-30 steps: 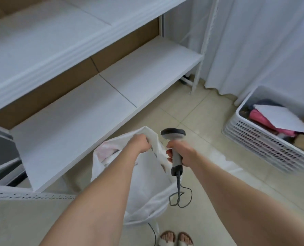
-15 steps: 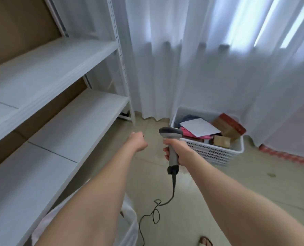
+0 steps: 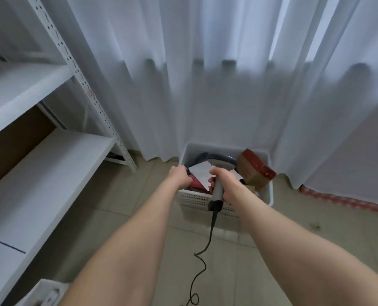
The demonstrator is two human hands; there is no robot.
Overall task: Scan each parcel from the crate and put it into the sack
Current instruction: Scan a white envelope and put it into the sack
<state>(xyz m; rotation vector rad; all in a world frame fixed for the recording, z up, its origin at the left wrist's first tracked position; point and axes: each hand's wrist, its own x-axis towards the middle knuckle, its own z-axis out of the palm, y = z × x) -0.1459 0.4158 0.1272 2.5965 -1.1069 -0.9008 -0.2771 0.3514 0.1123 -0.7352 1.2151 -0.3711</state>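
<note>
Crate (image 3: 194,198) holds parcels (image 3: 254,171), left hand (image 3: 179,176) curled over them, grip unclear, right hand (image 3: 226,184) clenching the scanner (image 3: 217,193).

Open-topped white perforated plastic crate (image 3: 196,198), tilted red-and-brown cardboard box (image 3: 255,171) filling its right end, grey handheld barcode scanner (image 3: 218,192) over its middle, white sheer curtain (image 3: 205,96) close behind, white metal shelving (image 3: 51,164) to the left, bare beige tiled floor (image 3: 121,195) between.

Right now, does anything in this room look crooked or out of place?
Yes: the red-topped cardboard box sits tilted in the crate, poking above its right rim. The scanner has its cable trailing in loose loops on the floor.
</note>
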